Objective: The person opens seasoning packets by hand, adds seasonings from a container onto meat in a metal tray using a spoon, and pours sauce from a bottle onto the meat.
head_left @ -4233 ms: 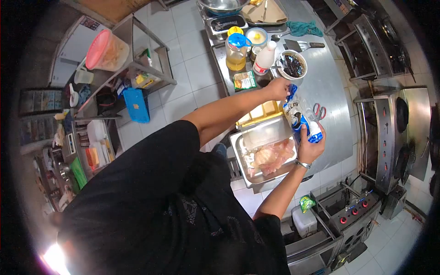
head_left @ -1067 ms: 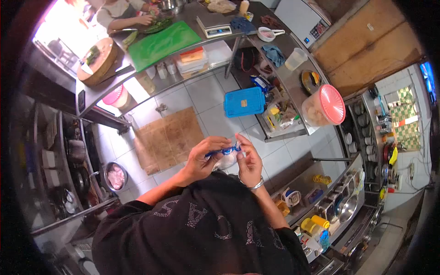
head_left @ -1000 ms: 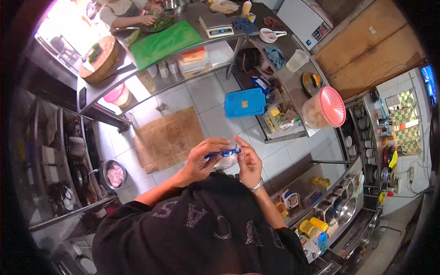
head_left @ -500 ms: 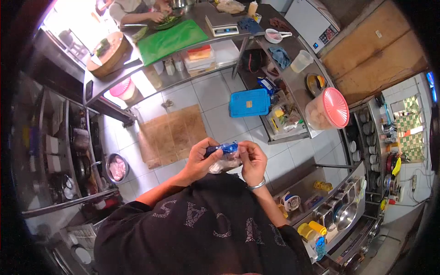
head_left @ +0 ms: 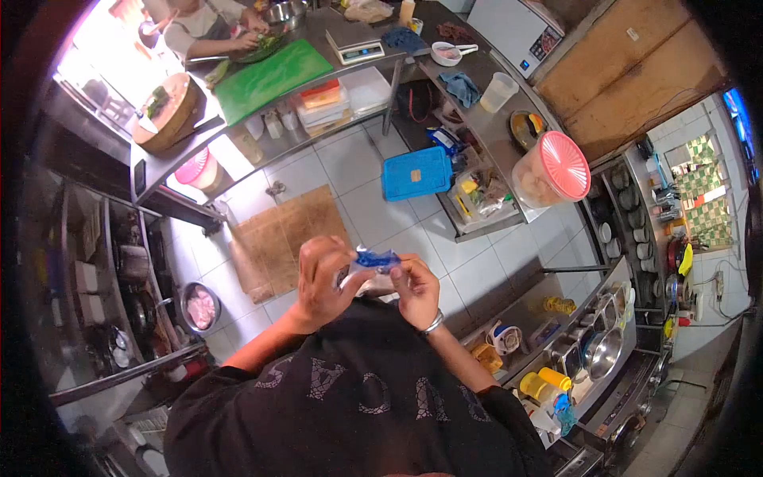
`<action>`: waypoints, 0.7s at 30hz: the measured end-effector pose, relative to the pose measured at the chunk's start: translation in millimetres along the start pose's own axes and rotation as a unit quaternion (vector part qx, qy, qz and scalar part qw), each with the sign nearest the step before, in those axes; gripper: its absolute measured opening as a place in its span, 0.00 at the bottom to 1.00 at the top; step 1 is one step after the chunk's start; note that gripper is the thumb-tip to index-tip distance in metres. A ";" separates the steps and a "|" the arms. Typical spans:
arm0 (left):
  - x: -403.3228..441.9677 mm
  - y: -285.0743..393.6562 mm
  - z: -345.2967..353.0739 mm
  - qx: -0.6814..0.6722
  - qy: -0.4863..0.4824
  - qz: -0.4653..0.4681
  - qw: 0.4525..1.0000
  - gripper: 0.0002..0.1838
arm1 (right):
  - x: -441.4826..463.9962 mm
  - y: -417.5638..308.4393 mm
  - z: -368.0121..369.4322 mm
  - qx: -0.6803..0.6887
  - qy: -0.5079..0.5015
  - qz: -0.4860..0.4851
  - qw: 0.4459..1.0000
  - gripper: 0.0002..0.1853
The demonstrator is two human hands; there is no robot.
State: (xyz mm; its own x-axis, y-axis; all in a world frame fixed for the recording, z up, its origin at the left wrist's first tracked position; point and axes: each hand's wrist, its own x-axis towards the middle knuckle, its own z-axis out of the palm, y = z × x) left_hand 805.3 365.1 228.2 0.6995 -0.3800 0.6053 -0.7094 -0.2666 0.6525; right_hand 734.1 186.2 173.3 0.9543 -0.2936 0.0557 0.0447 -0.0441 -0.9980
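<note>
Left hand (head_left: 322,280), right hand (head_left: 416,294) close together (fingers (head_left: 316,253) bent), forearms (head_left: 461,358) angled inward.

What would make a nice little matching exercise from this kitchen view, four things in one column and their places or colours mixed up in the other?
Things:
1. Packet
2. Bracelet
3. Flat board beside the scale
4. Lid of the big tub on the steel counter

Places and colours:
A. Around the wrist of the right hand
B. Pink
C. Between the left hand and the right hand
D. Green

Right pairs: 1-C, 2-A, 3-D, 4-B
</note>
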 end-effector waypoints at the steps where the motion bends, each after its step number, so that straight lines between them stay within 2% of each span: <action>1: -0.7 -1.8 -4.4 0.098 -0.010 0.100 0.990 0.23 | 1.3 0.0 -1.8 0.002 0.000 -0.002 1.000 0.06; 2: -1.5 -0.6 -4.3 0.101 -0.009 0.100 0.990 0.23 | 3.0 -3.5 -4.6 -0.033 -0.008 -0.039 0.999 0.06; 5: -11.1 6.1 -0.4 0.088 -0.172 -0.009 0.981 0.29 | 3.1 -23.0 -4.4 -0.064 -0.034 -0.086 0.994 0.06; 6: -19.2 6.0 -0.9 0.052 -0.207 -0.063 0.975 0.18 | 2.1 -33.3 -4.9 -0.104 -0.054 -0.106 0.987 0.06; 7: -26.3 3.2 0.3 0.057 -0.205 -0.066 0.975 0.18 | 2.3 -37.8 -5.9 -0.145 -0.070 -0.127 0.979 0.05; 8: -31.1 0.3 1.9 0.016 -0.203 -0.090 0.975 0.16 | 4.4 -31.5 -6.7 -0.145 -0.074 -0.167 0.972 0.05; 9: -35.0 -0.2 3.3 -0.029 -0.202 -0.115 0.972 0.13 | 1.0 -27.8 -7.3 -0.145 -0.074 -0.166 0.973 0.05; 10: -37.0 1.1 3.6 -0.031 -0.203 -0.116 0.972 0.13 | -4.2 -25.6 -8.9 -0.126 -0.097 -0.091 0.983 0.06; 11: -35.5 3.8 3.0 -0.056 -0.206 -0.196 0.957 0.10 | -6.8 -26.1 -10.3 -0.108 -0.118 -0.016 0.987 0.08; 12: -34.4 4.8 3.0 -0.079 -0.208 -0.275 0.935 0.07 | -7.6 -27.2 -9.8 -0.110 -0.116 -0.016 0.987 0.08; 13: -35.6 1.5 4.0 -0.081 -0.209 -0.274 0.935 0.07 | -8.1 -29.4 -7.1 -0.092 -0.073 0.006 0.993 0.12; 14: -38.8 -4.5 5.9 -0.158 -0.211 -0.339 0.903 0.07 | -7.7 -33.0 -5.6 -0.074 -0.030 0.028 0.996 0.15; 15: -41.8 -8.9 8.0 -0.233 -0.208 -0.400 0.861 0.07 | -1.1 -39.3 -8.6 -0.074 -0.031 0.029 0.996 0.15; 16: -44.1 -9.5 12.4 -0.233 -0.207 -0.402 0.861 0.07 | 9.4 -48.0 -13.5 -0.167 -0.101 -0.146 0.970 0.18; 17: -45.4 -8.7 18.3 -0.371 -0.133 -0.430 0.812 0.07 | 14.5 -55.4 -15.6 -0.251 -0.166 -0.316 0.900 0.21; 18: -45.0 -9.1 18.3 -0.435 -0.094 -0.439 0.781 0.08 | 11.0 -60.4 -15.0 -0.309 -0.185 -0.302 0.883 0.21; 19: -44.5 -9.5 18.4 -0.497 -0.055 -0.444 0.744 0.08 | 8.3 -57.1 -15.2 -0.307 -0.186 -0.303 0.883 0.21; 21: -40.0 -12.1 12.5 -0.535 -0.109 -0.456 0.703 0.10 | 3.6 -47.0 -16.9 -0.335 -0.214 -0.267 0.878 0.18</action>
State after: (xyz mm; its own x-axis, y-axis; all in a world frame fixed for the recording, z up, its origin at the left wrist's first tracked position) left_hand 784.8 372.4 190.3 0.7083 -0.6414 -0.2949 0.5783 0.2874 0.7636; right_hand 730.5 171.0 220.9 0.8807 0.3182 0.3510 0.4716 -0.6603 -0.5846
